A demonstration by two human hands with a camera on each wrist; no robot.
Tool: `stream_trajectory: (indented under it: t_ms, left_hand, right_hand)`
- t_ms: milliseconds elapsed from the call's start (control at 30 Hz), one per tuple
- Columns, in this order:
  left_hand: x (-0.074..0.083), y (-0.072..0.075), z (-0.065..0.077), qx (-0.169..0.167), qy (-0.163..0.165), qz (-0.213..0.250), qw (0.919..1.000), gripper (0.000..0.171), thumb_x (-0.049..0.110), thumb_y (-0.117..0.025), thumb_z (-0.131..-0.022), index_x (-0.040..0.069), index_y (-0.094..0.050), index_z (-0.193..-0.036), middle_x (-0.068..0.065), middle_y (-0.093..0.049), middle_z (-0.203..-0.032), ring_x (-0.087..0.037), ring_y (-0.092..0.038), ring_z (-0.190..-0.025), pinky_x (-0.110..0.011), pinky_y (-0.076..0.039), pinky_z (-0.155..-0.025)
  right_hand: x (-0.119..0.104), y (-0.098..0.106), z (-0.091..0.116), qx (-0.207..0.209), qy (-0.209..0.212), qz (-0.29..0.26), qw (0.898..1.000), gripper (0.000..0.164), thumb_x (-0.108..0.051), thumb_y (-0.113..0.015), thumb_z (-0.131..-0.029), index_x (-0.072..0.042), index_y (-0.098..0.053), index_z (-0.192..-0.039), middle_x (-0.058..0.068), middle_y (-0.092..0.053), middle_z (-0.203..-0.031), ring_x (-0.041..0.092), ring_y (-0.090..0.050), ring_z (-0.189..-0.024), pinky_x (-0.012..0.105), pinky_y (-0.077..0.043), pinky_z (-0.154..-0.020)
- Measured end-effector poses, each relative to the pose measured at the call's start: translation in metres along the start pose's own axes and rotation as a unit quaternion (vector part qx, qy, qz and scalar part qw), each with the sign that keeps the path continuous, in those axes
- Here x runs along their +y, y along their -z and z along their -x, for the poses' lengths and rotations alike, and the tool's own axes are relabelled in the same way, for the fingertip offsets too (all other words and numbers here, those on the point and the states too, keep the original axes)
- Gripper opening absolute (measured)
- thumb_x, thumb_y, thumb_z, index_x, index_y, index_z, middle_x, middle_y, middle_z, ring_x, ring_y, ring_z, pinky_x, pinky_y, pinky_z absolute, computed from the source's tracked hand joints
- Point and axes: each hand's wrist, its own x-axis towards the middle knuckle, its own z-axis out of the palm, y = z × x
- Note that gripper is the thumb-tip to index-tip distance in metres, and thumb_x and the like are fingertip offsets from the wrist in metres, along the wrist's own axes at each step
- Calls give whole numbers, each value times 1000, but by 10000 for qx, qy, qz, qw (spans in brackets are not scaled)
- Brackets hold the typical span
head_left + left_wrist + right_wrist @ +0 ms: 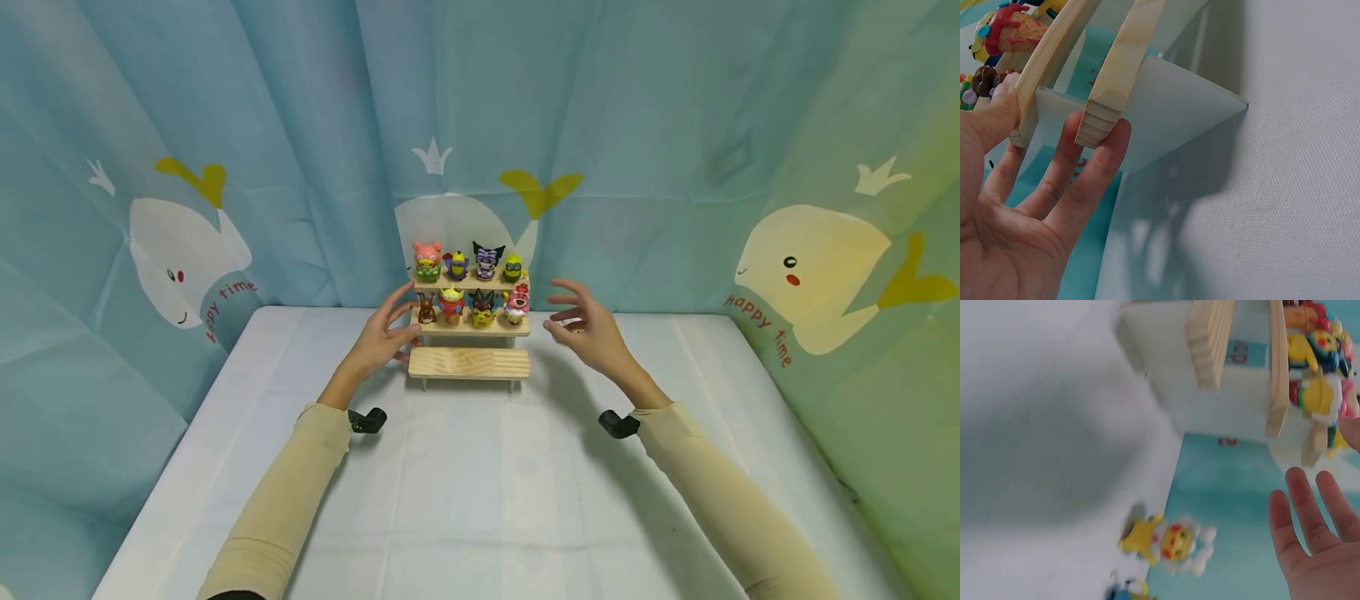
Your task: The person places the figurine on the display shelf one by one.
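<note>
A three-step wooden display stand with pale see-through side supports stands at the table's far side. Several small toy figures fill its top and middle steps; the front step is bare. My left hand is at the stand's left end. In the left wrist view, its fingertips touch the end of the front step, and the thumb lies by the middle step. My right hand hovers to the right of the stand, apart from it, fingers spread and holding nothing.
Beyond my right hand, a yellow figure with a white surround stands on the table, with a blue-and-yellow one beside it. A blue curtain printed with whales hangs behind the white table.
</note>
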Motion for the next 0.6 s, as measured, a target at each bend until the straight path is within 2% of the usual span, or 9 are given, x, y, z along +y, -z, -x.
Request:
stream_trajectory:
  t_ms: [33, 167, 267, 367, 467, 533, 600]
  left_hand:
    - [0, 0, 0, -13, -10, 14, 10000, 75, 15, -62, -104, 45, -25, -162, -11, -30, -166, -33, -73, -94, -61, -59, -63]
    - [1, 1, 0, -49, -34, 46, 10000, 75, 15, -62, -104, 45, -24, -162, -9, -31, -165, -33, -73, -94, -66, -57, -65]
    - [1, 1, 0, -49, -35, 60, 10000, 75, 16, -63, -104, 46, -25, -162, -9, -30, -165, -27, -73, -91, -67, -56, -65]
    - [0, 1, 0, -45, -35, 57, 10000, 75, 15, -63, -104, 45, -25, -162, -11, -29, -166, -25, -73, -90, -68, -56, -65]
    - [1, 1, 0, -37, -37, 16, 10000, 76, 14, -62, -104, 43, -24, -163, -14, -28, -166, -30, -73, -92, -68, -56, -64]
    - [1, 1, 0, -34, -39, -28, 10000, 76, 14, -62, -104, 42, -23, -163, -15, -28, -166, -37, -72, -95, -67, -56, -64]
    - [2, 1, 0, -27, -46, -56, 10000, 76, 13, -62, -104, 41, -23, -164, -15, -28, -166, -45, -70, -99, -66, -57, -64]
  right_hand:
    - [2, 4, 3, 23, -20, 77, 10000, 68, 0, -72, -96, -13, -41, -155, 24, -63, -133, 42, -70, -104, 47, -59, -87]
    - [7, 20, 12, 161, -112, 287, 9994, 68, -1, -73, -96, -15, -42, -155, 22, -64, -132, 41, -70, -103, 25, -58, -84]
    - [-1, 31, 20, 242, -160, 400, 9988, 66, 3, -71, -95, -7, -43, -153, 26, -63, -130, 45, -69, -102, 14, -53, -80]
    - [9, 40, 27, 283, -233, 497, 9981, 66, 1, -71, -96, -10, -42, -154, 25, -63, -131, 44, -69, -102, 26, -58, -83]
    - [29, 46, 32, 301, -368, 673, 9966, 66, -6, -71, -98, -18, -42, -156, 20, -64, -133, 40, -70, -103, 38, -59, -85]
    - [41, 50, 35, 325, -444, 740, 9957, 65, -10, -72, -98, -22, -43, -156, 17, -65, -133, 38, -70, -103, 37, -59, -85]
    - [49, 53, 36, 351, -460, 765, 9954, 64, -11, -72, -98, -22, -44, -155, 17, -65, -133, 39, -70, -103, 28, -58, -83]
